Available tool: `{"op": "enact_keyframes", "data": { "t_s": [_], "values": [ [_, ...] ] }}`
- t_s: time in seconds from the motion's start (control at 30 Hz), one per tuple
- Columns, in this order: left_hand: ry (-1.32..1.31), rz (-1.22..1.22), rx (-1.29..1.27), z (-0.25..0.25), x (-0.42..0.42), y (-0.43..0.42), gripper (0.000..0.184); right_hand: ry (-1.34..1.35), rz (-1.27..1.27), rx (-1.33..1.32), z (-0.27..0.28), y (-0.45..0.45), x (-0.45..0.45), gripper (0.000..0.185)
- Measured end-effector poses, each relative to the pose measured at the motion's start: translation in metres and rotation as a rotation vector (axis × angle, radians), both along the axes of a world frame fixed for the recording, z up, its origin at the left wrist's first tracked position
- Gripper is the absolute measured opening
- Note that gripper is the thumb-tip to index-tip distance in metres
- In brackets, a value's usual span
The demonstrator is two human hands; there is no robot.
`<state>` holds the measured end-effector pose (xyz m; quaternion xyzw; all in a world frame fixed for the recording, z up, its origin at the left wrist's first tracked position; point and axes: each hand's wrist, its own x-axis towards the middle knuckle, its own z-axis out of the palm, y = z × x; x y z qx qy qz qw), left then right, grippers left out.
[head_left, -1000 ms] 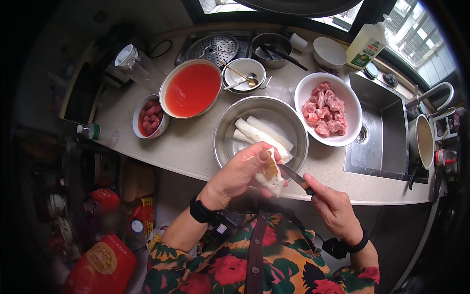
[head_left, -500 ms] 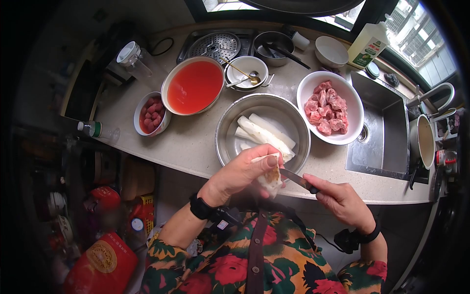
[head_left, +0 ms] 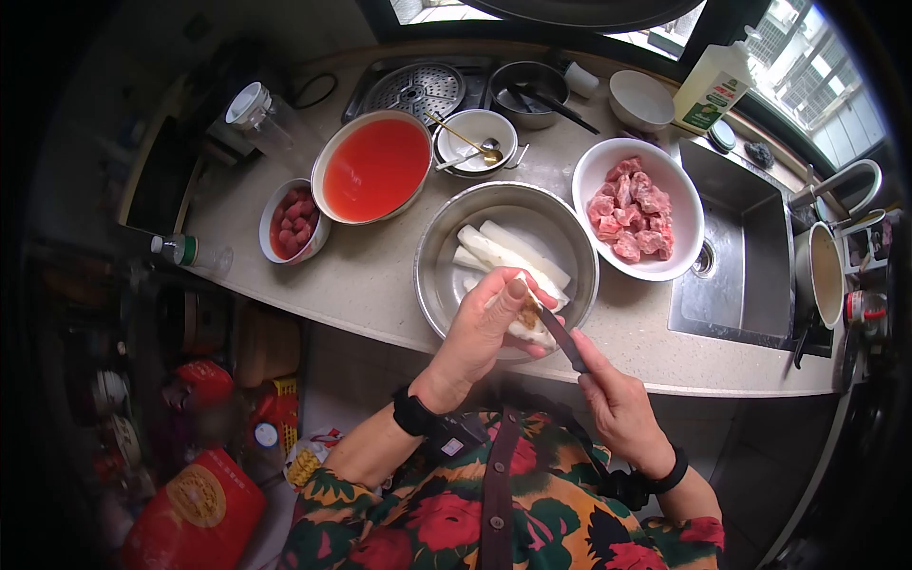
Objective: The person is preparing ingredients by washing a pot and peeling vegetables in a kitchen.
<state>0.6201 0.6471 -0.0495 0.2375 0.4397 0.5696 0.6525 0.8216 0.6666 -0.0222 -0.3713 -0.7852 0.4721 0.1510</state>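
My left hand is closed around a peeled white root piece with a brown patch on its side, held over the near rim of a steel basin. The root's exact kind is not clear. In my right hand is a small knife, its blade against the brown patch. Several long peeled white roots lie in the basin, partly hidden behind my left hand.
Right of the basin, a white bowl holds raw meat chunks beside the sink. To the left stand a bowl of red liquid and a smaller bowl of reddish lumps. A plastic bottle lies near the counter's left edge.
Both hands have moved up, and my right hand has come in to the left. The knife now points more steeply up across the root piece, which has turned in my left hand.
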Motion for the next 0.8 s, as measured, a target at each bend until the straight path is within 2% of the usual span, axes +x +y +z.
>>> {"op": "enact_keyframes", "data": {
  "t_s": [0.07,0.17,0.23,0.53,0.67,0.73,0.8],
  "values": [
    [-0.002,0.033,0.005,0.001,0.004,0.002,0.048,-0.006,-0.016,-0.017,-0.005,-0.001,-0.002,0.051],
    [-0.033,0.061,0.012,0.002,0.005,0.005,0.048,0.084,-0.058,0.105,-0.012,0.001,-0.003,0.051],
    [-0.009,0.008,-0.030,0.004,0.002,0.006,0.047,-0.032,-0.002,0.266,-0.008,0.009,0.003,0.050],
    [0.074,-0.238,-0.094,0.013,-0.009,0.008,0.045,-0.194,0.093,0.482,-0.003,0.016,0.015,0.049],
    [0.073,-0.246,-0.093,0.014,-0.009,0.007,0.044,-0.196,0.121,0.383,-0.003,0.018,0.014,0.048],
    [0.123,-0.134,-0.079,0.012,-0.005,0.006,0.043,0.042,0.023,0.188,-0.011,0.012,0.009,0.048],
    [0.099,-0.098,-0.075,0.009,-0.003,0.004,0.043,0.043,0.014,0.151,-0.013,0.008,0.006,0.048]
  ]
}}
